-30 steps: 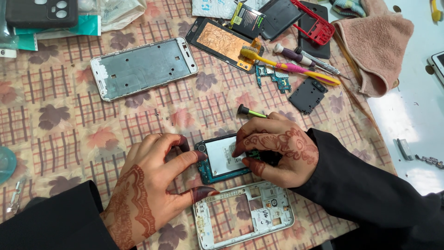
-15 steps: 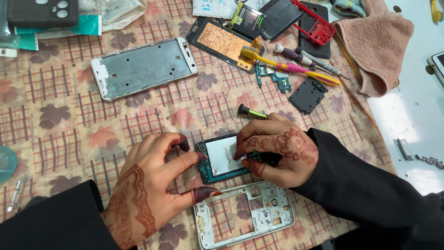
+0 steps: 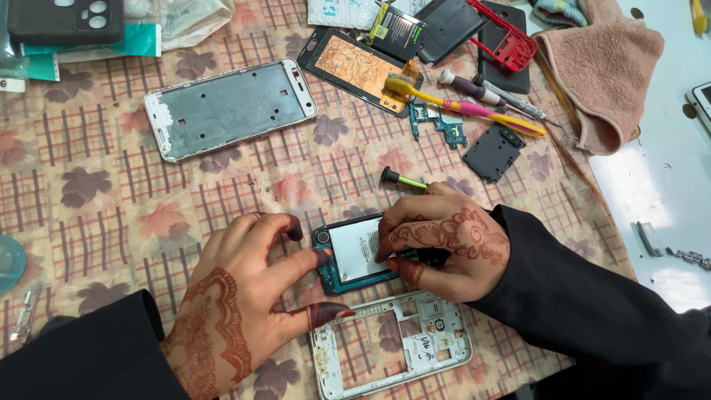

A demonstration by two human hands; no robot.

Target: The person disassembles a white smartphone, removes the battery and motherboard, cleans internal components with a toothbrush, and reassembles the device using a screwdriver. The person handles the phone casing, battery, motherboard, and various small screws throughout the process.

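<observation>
Left hand (image 3: pixel 244 296) pinning the teal circuit board (image 3: pixel 354 255) by its near-left corner, fingers (image 3: pixel 296 259) narrowed onto its edge, probably to stop it sliding; right hand (image 3: pixel 444 244) clamped over its other end, fingertips pressing the white shield, likely to seat or pry it. Board flat on the bench (image 3: pixel 111 192), just above a white phone frame (image 3: pixel 392 344). Leaf-patterned cloth underneath, strewn with a silver frame (image 3: pixel 229 107), toothbrush (image 3: pixel 459 104), green-tipped screwdriver (image 3: pixel 404 179) and pink towel (image 3: pixel 603 67); bare white surface to the right.

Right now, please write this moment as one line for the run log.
left hand: steadies phone board edge | right hand: presses on board, screwdriver beside it | white frame: lies just below
</observation>
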